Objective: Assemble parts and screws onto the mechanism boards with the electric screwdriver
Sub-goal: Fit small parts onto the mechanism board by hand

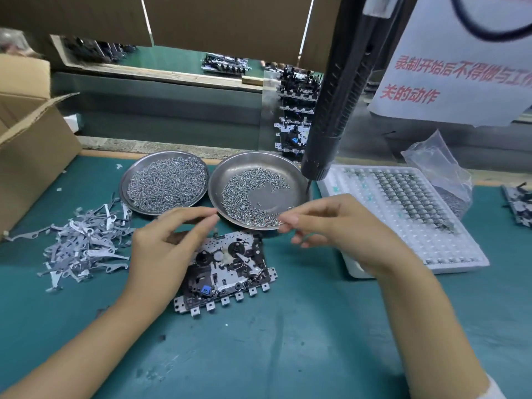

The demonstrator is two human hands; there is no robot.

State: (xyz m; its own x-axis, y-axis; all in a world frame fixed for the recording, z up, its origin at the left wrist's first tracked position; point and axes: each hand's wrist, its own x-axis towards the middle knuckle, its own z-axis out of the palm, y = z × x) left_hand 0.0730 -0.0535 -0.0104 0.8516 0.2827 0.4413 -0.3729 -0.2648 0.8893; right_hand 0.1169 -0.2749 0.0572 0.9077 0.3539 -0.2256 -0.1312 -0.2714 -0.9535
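Observation:
A mechanism board (230, 272) with black reels and a blue part lies on the green mat in front of me. My left hand (169, 243) hovers over the board's left end, thumb and forefinger pinched together near its top edge; what they hold is too small to tell. My right hand (331, 226) reaches to the near rim of the right steel dish (259, 162) of screws, its fingertips pinching a small screw. The black electric screwdriver (336, 110) hangs untouched above the dish's right edge.
A second steel dish (138, 168) full of screws sits to the left. A pile of grey metal levers (83, 243) lies at far left beside a cardboard box (28, 145). A white tray (403, 203) of small parts and a plastic bag (437, 162) are at right. Stacked boards (296, 110) stand behind.

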